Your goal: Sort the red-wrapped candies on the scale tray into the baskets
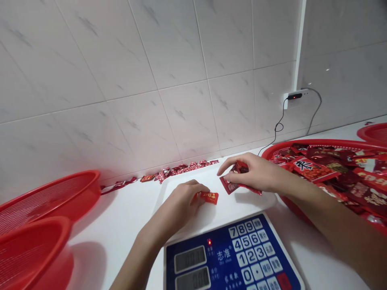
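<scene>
Red snack sachet [211, 197] mid-frame, pinched by left hand [183, 201] fingers; right hand [256, 172] fingers clamped on dark-red sachets [230, 187], centre-right

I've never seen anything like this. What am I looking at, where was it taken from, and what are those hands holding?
There's no robot here, just a person's two bare hands. The single picture comes from a camera on that person's head, looking forward and down. On the white surface stands a scale with a blue keypad and a white tray. The left hand has a small red packet at its fingertips; the right hand holds at least one dark red packet. A red basket full of packets stands at right, and more small packets lie along the wall.
</scene>
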`<control>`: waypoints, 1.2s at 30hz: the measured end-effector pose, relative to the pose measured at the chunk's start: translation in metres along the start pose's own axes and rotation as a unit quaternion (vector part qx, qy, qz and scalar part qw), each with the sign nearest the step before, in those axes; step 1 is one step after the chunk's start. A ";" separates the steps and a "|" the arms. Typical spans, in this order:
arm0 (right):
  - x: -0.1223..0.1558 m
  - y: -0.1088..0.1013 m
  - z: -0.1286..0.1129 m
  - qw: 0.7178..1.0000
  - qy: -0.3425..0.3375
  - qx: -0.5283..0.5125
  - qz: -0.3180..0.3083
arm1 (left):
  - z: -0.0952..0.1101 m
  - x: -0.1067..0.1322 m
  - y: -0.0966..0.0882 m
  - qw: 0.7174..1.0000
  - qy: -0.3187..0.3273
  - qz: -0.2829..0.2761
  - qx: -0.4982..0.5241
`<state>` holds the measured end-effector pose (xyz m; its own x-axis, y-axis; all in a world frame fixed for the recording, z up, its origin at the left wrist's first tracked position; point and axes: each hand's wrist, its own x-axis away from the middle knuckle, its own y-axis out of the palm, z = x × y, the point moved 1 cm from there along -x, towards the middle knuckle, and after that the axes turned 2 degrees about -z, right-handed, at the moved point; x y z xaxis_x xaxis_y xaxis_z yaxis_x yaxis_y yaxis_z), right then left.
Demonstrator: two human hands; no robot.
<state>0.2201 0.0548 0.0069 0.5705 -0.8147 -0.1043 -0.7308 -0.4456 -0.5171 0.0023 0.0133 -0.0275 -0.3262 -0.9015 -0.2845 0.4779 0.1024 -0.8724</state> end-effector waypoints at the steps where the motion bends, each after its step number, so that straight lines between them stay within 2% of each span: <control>1: -0.001 0.002 0.002 1.000 -0.011 0.018 -0.007 | 0.001 -0.001 0.000 1.000 -0.002 0.002 -0.008; 5: 0.000 0.009 0.004 0.995 -0.031 0.093 -0.003 | 0.007 -0.003 -0.004 0.999 -0.022 0.031 0.010; 9: 0.003 0.015 -0.002 0.992 -0.047 0.121 0.005 | 0.019 0.000 -0.013 0.995 -0.040 0.067 0.065; 12: 0.009 0.010 -0.008 0.992 -0.062 0.112 0.006 | 0.030 0.006 -0.020 0.992 -0.028 0.076 0.097; 15: 0.019 -0.001 -0.014 0.996 -0.048 0.074 0.023 | 0.037 0.011 -0.027 0.993 -0.013 0.078 0.090; 17: 0.025 -0.009 -0.018 0.998 -0.031 0.056 -0.015 | 0.041 0.013 -0.030 0.995 0.006 0.078 0.060; 20: 0.029 -0.013 -0.020 0.994 -0.016 0.032 -0.107 | 0.049 0.016 -0.032 0.995 0.045 0.087 0.024; 22: 0.029 -0.012 -0.020 0.992 -0.017 0.015 -0.126 | 0.053 0.019 -0.032 0.993 0.063 0.088 0.048; 24: 0.030 -0.009 -0.021 0.993 -0.026 0.004 -0.115 | 0.057 0.021 -0.032 0.987 0.069 0.071 0.124; 29: 0.038 -0.005 -0.029 0.995 -0.047 -0.002 -0.083 | 0.052 0.021 -0.035 0.938 0.062 -0.025 0.340; 36: 0.046 -0.003 -0.034 0.996 -0.071 0.029 -0.041 | 0.037 0.013 -0.028 0.861 0.057 -0.080 0.500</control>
<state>0.2360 0.0059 0.0325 0.6782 -0.7133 -0.1768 -0.6586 -0.4831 -0.5770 0.0150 -0.0172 0.0083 -0.5034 -0.8173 -0.2804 0.8638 -0.4831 -0.1428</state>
